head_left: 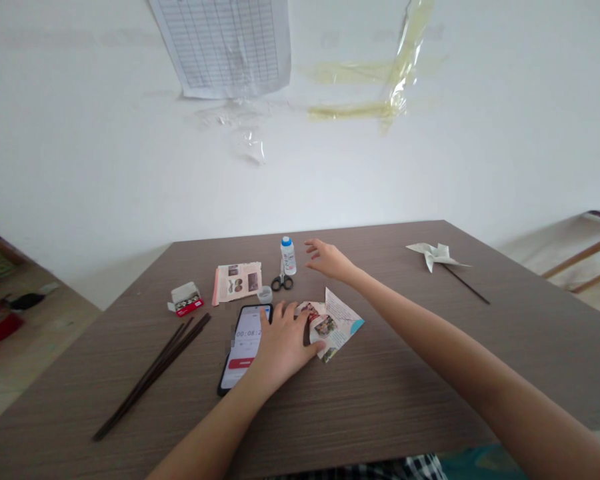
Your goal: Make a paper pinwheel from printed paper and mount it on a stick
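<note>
My left hand (286, 339) lies with fingers spread over the right edge of a phone (241, 353) showing a running timer. Its thumb touches a folded piece of printed paper (333, 322), whose one corner stands up. My right hand (330, 259) hovers beyond the paper, fingers apart and holding nothing. Left of that hand stands a white glue bottle (288, 257) with a blue cap. Black-handled scissors (282, 283) lie just in front of the bottle, their blades pointing toward it. A small clear cup (265, 295) sits beside the scissors.
A printed sheet (237, 283) lies left of the scissors. Further left are an open red-and-white box (187, 299) and several dark sticks (153, 377). A white paper pinwheel (435, 255) on a dark stick rests at the right. The wall (220, 193) borders the table's back edge.
</note>
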Available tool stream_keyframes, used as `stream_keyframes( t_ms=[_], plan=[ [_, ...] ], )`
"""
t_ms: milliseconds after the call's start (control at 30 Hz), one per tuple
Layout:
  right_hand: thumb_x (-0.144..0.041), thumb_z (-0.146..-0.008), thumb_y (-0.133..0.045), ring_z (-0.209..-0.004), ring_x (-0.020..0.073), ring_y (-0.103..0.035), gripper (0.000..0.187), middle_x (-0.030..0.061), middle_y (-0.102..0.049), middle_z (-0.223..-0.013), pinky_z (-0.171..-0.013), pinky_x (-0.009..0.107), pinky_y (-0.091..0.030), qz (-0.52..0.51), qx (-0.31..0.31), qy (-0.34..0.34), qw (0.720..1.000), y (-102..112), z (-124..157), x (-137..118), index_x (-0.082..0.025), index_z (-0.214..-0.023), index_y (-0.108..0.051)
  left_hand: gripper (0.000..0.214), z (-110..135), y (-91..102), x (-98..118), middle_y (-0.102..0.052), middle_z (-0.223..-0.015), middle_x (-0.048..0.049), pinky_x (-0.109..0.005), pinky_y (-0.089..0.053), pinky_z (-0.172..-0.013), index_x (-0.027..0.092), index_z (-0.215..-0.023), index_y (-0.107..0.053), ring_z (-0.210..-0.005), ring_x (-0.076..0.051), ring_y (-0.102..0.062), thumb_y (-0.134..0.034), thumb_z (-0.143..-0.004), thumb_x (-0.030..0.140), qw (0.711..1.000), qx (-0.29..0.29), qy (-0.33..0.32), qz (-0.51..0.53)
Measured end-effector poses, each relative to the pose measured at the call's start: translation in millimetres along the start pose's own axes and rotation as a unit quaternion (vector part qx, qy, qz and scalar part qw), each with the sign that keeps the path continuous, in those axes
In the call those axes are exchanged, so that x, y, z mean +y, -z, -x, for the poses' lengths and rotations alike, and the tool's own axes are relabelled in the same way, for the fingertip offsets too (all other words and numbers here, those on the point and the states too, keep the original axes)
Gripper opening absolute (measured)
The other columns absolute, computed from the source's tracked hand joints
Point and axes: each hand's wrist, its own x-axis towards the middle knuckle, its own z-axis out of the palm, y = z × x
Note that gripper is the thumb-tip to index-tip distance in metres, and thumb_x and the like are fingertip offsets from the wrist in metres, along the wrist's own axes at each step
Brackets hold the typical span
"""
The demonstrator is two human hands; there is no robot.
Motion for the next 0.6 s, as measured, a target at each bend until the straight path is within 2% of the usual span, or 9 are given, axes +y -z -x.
stream_keyframes(
  t_ms=[100,167,300,467,600],
  plan=[
    [-0.003,-0.101,-0.095,-0.137,0.0343,-0.094,0.046,0.0155,-0.097,-0.146,-0.128,0.051,-0.070,0.023,-0.019,0.025,0.999,20,31,3,-0.022,-0.143,-0.092,0.071,-1,-3.0,-1,-0.066,-0.198,-0.0201,-0.092,-0.030,-0.156,0.031,-0.179,-0.080,-0.191,-0.056,-0.049,-0.093,-0.112,0.050,1.000,0.016,0.000,0.008],
    [-0.007,-0.105,-0.091,-0.137,0.0350,-0.094,0.031,0.0133,-0.099,-0.140,-0.128,0.050,-0.070,0.067,-0.061,0.067,0.994,30,55,7,-0.024,-0.131,-0.096,0.069,-2,-4.9,-1,-0.067,-0.197,-0.0195,-0.092,-0.031,-0.156,0.032,-0.177,-0.081,-0.190,-0.056,-0.050,-0.093,-0.112,0.050,1.000,0.021,0.001,0.005],
    [-0.017,-0.107,-0.091,-0.131,0.0356,-0.096,0.022,0.0083,-0.101,-0.133,-0.123,0.048,-0.072,0.095,-0.103,0.095,0.986,40,100,16,-0.029,-0.122,-0.101,0.064,-3,-9.0,-2,-0.069,-0.195,-0.0191,-0.093,-0.032,-0.155,0.033,-0.174,-0.083,-0.189,-0.056,-0.052,-0.093,-0.113,0.050,0.999,0.036,0.003,0.002],
    [-0.020,-0.111,-0.089,-0.126,0.0340,-0.095,0.022,0.0092,-0.100,-0.133,-0.120,0.047,-0.070,0.104,-0.151,0.124,0.975,30,144,24,-0.028,-0.128,-0.100,0.062,-5,-12.6,-1,-0.071,-0.193,-0.0209,-0.094,-0.035,-0.154,0.031,-0.172,-0.085,-0.187,-0.057,-0.054,-0.094,-0.113,0.048,0.998,0.057,0.002,0.003],
    [-0.021,-0.110,-0.093,-0.136,0.0357,-0.090,0.017,0.0102,-0.098,-0.140,-0.125,0.051,-0.068,0.139,-0.148,0.151,0.968,15,165,31,-0.031,-0.122,-0.100,0.062,-4,-11.1,1,-0.070,-0.193,-0.0228,-0.094,-0.035,-0.154,0.025,-0.173,-0.083,-0.186,-0.056,-0.055,-0.092,-0.115,0.044,0.998,0.056,0.003,-0.011]
  ],
)
